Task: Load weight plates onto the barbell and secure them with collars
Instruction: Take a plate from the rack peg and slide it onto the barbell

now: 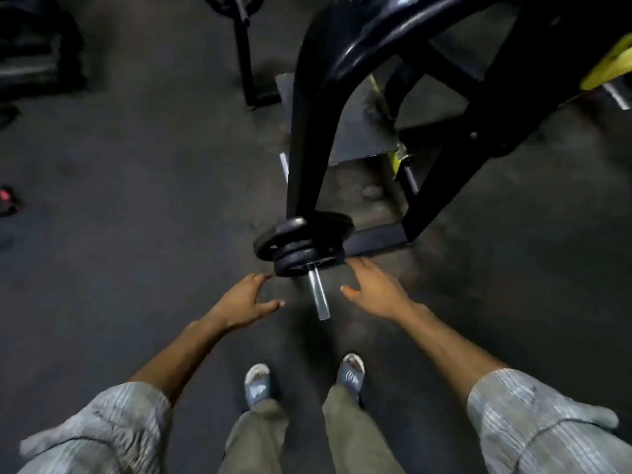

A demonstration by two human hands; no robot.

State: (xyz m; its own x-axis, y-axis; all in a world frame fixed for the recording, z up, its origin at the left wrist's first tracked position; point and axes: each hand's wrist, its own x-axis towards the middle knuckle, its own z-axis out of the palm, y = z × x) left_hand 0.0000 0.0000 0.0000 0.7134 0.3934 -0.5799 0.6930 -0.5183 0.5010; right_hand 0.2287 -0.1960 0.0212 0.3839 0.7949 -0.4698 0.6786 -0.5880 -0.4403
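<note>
Plates [301,244], small and black, sit stacked on the steel sleeve [317,291] beside the black machine frame [307,131], leaving the sleeve's outer end bare, evidently as room for a collar; none is visible. Left hand [244,302] and right hand [376,292] flank that end, both open and empty, apparently poised to steady or press the stack.

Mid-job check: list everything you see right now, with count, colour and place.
weight plates: at least three, black, stacked on the sleeve at centre
bar sleeve: one, silver, bare end sticking out toward the person; no collar visible
machine frame: one, black with yellow parts, upper right
stand: one, black, upper centre
floor: dark grey
red object: one, left edge, unclear
feet: two, in grey sandals, bottom centre
left hand: open, empty, left of sleeve
right hand: open, empty, right of sleeve
</note>
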